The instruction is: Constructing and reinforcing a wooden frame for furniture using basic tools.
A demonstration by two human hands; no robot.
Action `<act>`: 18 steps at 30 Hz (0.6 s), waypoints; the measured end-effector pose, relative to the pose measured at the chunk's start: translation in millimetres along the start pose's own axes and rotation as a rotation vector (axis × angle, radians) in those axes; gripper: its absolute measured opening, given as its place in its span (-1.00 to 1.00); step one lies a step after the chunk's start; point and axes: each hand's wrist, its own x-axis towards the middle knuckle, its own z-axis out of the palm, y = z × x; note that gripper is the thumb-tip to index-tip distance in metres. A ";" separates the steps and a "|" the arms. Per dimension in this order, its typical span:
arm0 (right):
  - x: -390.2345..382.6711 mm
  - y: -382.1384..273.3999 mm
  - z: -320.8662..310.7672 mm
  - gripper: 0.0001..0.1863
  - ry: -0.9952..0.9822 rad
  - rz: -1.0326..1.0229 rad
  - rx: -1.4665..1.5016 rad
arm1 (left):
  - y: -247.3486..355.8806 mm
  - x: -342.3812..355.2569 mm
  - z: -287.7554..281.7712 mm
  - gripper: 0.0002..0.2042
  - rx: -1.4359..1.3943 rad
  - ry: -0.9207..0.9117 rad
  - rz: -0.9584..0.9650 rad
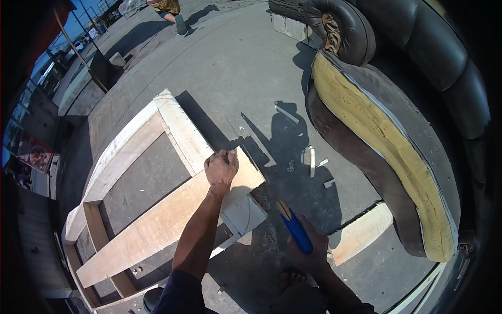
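Note:
A long tapered plywood board (151, 220) lies across a pale wooden frame (180, 123) with a curved outer side and several crosspieces. My left hand (221, 166) is closed over the board's far edge, near its wide end, with the fingers curled. My right hand (308, 243) is wrapped round a blue-handled tool (296, 230) with a tan tip pointing away from me. The tool is apart from the board, just right of the frame's near right corner. Its kind cannot be made out.
A dark padded sofa (418, 47) with exposed yellow foam (376, 131) stands at the right. Wood offcuts (312, 161) are scattered on the concrete ground (235, 63). A curved wood piece (363, 234) lies near my right hand. Another person's leg (180, 23) shows far off.

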 end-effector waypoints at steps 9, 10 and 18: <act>42.4 13.0 -12.1 -0.32 -0.192 -0.019 0.054 | 27.0 4.9 -5.0 -0.55 0.123 -0.074 -0.211; 45.4 10.9 -15.3 -0.32 -0.203 -0.017 0.058 | 25.6 5.2 -5.0 -0.54 0.128 -0.066 -0.212; 51.6 7.9 -37.1 -0.26 -0.278 0.000 0.043 | 30.3 8.5 -2.4 -0.54 0.135 -0.060 -0.187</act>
